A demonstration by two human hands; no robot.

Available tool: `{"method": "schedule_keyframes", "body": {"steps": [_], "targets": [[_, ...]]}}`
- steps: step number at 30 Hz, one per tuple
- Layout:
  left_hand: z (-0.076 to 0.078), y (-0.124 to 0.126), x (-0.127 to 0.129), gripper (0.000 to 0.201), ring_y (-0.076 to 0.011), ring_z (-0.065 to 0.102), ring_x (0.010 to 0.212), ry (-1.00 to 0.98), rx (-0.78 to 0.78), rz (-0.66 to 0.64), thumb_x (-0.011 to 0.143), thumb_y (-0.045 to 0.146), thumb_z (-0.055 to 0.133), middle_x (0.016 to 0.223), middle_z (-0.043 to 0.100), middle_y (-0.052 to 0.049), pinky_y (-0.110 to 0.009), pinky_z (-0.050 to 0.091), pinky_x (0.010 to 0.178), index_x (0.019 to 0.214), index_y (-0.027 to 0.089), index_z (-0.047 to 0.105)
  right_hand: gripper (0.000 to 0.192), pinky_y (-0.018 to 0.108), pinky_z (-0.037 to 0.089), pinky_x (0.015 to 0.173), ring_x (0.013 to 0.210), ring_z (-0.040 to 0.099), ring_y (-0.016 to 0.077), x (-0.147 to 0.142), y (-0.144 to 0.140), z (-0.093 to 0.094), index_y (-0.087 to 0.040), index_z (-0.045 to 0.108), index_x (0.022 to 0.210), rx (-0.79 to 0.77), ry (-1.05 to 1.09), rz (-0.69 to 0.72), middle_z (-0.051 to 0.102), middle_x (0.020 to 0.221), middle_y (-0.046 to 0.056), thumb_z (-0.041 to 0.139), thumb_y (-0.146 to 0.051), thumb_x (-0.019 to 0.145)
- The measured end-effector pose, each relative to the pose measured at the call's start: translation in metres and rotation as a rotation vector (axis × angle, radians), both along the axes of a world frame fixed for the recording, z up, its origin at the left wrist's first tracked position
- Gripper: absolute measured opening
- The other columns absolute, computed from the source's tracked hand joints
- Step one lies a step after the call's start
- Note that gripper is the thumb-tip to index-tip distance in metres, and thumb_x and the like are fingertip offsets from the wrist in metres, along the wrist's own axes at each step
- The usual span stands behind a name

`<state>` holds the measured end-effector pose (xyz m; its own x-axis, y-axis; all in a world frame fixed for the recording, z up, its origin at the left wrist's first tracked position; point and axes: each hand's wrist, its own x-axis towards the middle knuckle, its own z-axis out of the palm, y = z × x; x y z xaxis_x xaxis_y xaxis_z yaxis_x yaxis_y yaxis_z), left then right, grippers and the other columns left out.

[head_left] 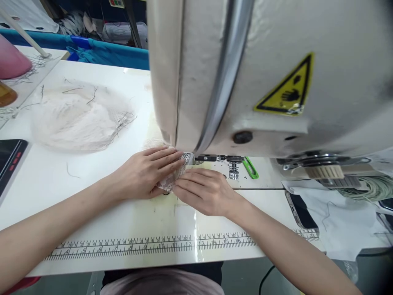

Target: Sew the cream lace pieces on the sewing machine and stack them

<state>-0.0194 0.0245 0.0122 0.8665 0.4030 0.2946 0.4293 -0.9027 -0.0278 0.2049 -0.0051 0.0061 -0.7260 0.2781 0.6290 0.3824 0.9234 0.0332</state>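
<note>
A small piece of pale lace fabric (pixel 168 182) with a dark dotted pattern lies under the head of a sewing machine (pixel 196 82). My left hand (pixel 150 170) rests over its left side, fingers stretched toward the presser foot area and the lace between index finger and thumb. From the right, my right hand (pixel 204 190) pinches the near right edge of the lace, fingertips close together. Both hands are just in front of the machine's metal parts (pixel 205 158). The needle point and part of the lace are hidden by the hands and the machine head.
A sheer white fabric pile (pixel 82 119) with loose dark threads lies left on the white table (pixel 101 221). A black panel (pixel 10 159) sits at the left edge. Right are a green thread snipper (pixel 251 168), a phone (pixel 302 211) and white cloth (pixel 340 221). A ruler strip (pixel 159 246) runs along the front.
</note>
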Motion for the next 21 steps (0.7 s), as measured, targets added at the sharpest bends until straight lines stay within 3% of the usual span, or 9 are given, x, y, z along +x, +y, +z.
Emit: {"method": "schedule_keyframes", "body": {"steps": [9, 21], "targets": [[0.002, -0.002, 0.003, 0.05, -0.0301, 0.059, 0.121, 0.017, 0.025, 0.02, 0.09, 0.037, 0.045, 0.127, 0.064, -0.017, -0.043, 0.05, 0.102, 0.127, 0.006, 0.056, 0.007, 0.026, 0.056, 0.076, 0.083, 0.068, 0.0126, 0.004, 0.0, 0.0, -0.016, 0.067, 0.086, 0.014, -0.017, -0.065, 0.074, 0.084, -0.003, 0.061, -0.012, 0.088], [-0.002, -0.004, 0.004, 0.051, -0.0298, 0.057, 0.122, 0.026, 0.049, 0.069, 0.084, 0.031, 0.048, 0.129, 0.063, -0.015, -0.042, 0.05, 0.099, 0.13, 0.009, 0.055, 0.015, 0.025, 0.052, 0.072, 0.085, 0.063, 0.0114, 0.016, -0.001, -0.004, -0.022, 0.064, 0.09, -0.064, -0.143, -0.172, 0.072, 0.085, -0.002, 0.054, -0.012, 0.091]]}}
